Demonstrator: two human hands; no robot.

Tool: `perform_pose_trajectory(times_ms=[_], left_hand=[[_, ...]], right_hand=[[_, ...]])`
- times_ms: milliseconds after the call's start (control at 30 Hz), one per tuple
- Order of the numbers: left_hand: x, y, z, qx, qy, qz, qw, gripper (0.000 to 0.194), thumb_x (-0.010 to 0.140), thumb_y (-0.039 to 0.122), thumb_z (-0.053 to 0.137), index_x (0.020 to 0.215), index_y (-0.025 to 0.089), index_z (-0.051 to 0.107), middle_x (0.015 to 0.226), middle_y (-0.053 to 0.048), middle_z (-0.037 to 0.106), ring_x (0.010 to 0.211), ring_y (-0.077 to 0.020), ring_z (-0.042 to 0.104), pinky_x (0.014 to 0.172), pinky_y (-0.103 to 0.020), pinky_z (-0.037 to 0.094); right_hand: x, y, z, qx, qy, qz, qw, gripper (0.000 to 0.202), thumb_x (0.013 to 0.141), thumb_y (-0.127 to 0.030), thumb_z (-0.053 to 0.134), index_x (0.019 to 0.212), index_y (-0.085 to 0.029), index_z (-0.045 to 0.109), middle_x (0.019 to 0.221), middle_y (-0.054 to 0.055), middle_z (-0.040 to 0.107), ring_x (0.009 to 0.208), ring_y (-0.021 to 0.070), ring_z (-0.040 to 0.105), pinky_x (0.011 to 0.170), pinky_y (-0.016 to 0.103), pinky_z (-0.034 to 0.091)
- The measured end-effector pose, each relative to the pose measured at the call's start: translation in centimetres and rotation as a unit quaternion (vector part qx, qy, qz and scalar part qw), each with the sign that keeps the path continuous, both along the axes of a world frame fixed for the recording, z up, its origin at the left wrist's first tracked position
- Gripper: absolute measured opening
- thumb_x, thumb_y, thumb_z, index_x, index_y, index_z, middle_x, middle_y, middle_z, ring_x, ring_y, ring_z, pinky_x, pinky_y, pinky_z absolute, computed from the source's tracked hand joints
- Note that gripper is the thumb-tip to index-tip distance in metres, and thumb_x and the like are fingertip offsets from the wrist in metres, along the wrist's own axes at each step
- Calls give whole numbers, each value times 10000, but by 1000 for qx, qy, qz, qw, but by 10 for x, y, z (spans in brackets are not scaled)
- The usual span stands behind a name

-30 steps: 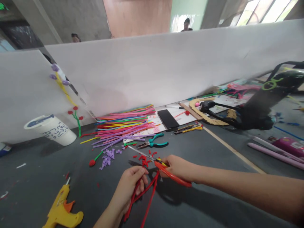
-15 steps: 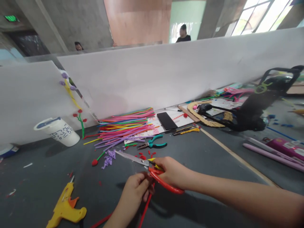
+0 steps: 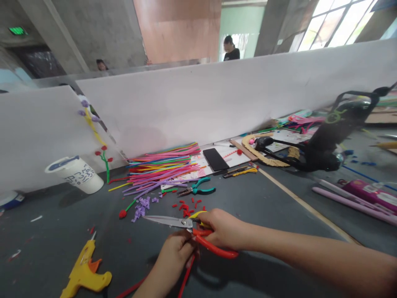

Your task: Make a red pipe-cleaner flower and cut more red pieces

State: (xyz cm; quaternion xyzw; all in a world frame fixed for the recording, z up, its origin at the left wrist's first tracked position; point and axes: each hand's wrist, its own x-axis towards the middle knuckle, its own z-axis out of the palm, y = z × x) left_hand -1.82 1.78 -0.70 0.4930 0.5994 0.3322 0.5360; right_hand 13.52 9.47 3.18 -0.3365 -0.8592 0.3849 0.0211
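My right hand (image 3: 218, 225) is closed round the handles of a pair of scissors (image 3: 169, 221), one handle red and the other partly yellow. The blades point left across the table and look nearly closed. Just below the pivot, my left hand (image 3: 176, 250) pinches a red pipe cleaner (image 3: 187, 276), whose lower part hangs toward the front edge of view. Its upper end is hidden by my fingers and the scissors. Behind the blades lie small red cut pieces (image 3: 186, 208). Purple cut pieces (image 3: 141, 210) form a heap near the blade tips.
A yellow glue gun (image 3: 87, 269) lies at front left, with a white cup (image 3: 87, 178) behind it. Pliers (image 3: 198, 189), a pipe cleaner pile (image 3: 164, 165), a phone (image 3: 215, 159) and a box cutter (image 3: 242, 171) lie farther back. A black stand (image 3: 319, 140) is at right.
The scissors have shifted slightly left and their blades have swung to lie more level. More red pieces show behind them. My left hand has moved slightly left and down, still pinching the pipe cleaner.
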Motion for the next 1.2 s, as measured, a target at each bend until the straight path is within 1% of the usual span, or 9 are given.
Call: perform_pose_trajectory(times_ms=[133, 367, 600, 733, 833, 933, 1000, 1067, 1200], left_hand=[[0, 4, -3, -16, -40, -7, 999, 311, 727, 429, 540, 594, 150, 567, 453, 14, 534, 348, -67, 332, 404, -215, 231], [0, 7, 7, -96, -110, 19, 989, 353, 606, 485, 633, 588, 135, 589, 430, 6, 539, 320, -54, 353, 351, -200, 160], [-1, 6, -4, -101, -126, 31, 986, 360, 596, 485, 650, 567, 132, 583, 460, -3, 568, 329, -59, 408, 335, -185, 224], [1, 7, -4, -93, -132, 52, 985, 350, 606, 458, 646, 536, 121, 582, 441, -14, 571, 311, -48, 394, 332, -181, 225], [-1, 7, -2, -84, -131, 72, 985, 319, 623, 421, 649, 540, 118, 594, 405, 0, 544, 314, -46, 390, 334, -173, 213], [-8, 8, 0, -63, -146, 134, 978, 277, 638, 392, 657, 631, 116, 634, 456, 3, 570, 333, -42, 405, 338, -159, 222], [-14, 9, 1, -38, -158, 176, 971, 268, 644, 384, 665, 662, 117, 644, 491, 3, 583, 346, -36, 407, 341, -150, 236], [-18, 10, 3, -13, -159, 199, 967, 259, 659, 376, 661, 665, 117, 645, 501, 8, 579, 357, -33, 403, 341, -143, 242], [-18, 13, 6, 15, -138, 223, 965, 252, 702, 376, 631, 706, 124, 654, 521, 12, 577, 374, -32, 389, 344, -141, 230]], right_hand=[[0, 4, -3, -36, 14, 19, 999, 139, 738, -287, 535, 718, -151, 554, 574, -53, 414, 521, 79, 321, 446, 175, 241], [3, 21, -5, -58, 21, 47, 997, 131, 732, -276, 535, 714, -147, 545, 594, -62, 417, 549, 77, 333, 470, 159, 277], [3, 26, -1, -45, 0, 58, 997, 91, 711, -221, 541, 655, -151, 529, 550, -72, 372, 527, 76, 300, 460, 181, 231], [-2, 26, -4, -58, 3, 49, 997, 61, 696, -193, 549, 658, -154, 522, 561, -73, 390, 537, 77, 330, 467, 172, 251], [0, 27, -2, -61, 7, 17, 998, 117, 738, -267, 547, 711, -153, 543, 606, -60, 429, 562, 86, 367, 490, 172, 281], [12, 28, 6, -40, 2, -34, 999, 295, 794, -450, 496, 761, -162, 547, 639, -35, 476, 566, 104, 401, 498, 189, 297], [26, 24, 10, -2, -44, -65, 997, 400, 788, -562, 462, 756, -173, 546, 616, -15, 502, 539, 123, 425, 486, 208, 292], [38, 17, 13, 20, -99, -61, 993, 442, 760, -618, 473, 771, -183, 550, 638, 13, 556, 542, 148, 479, 495, 224, 304], [48, -1, 10, 1, -164, -51, 985, 479, 784, -643, 397, 770, -195, 566, 643, 42, 591, 542, 176, 526, 470, 234, 283]])
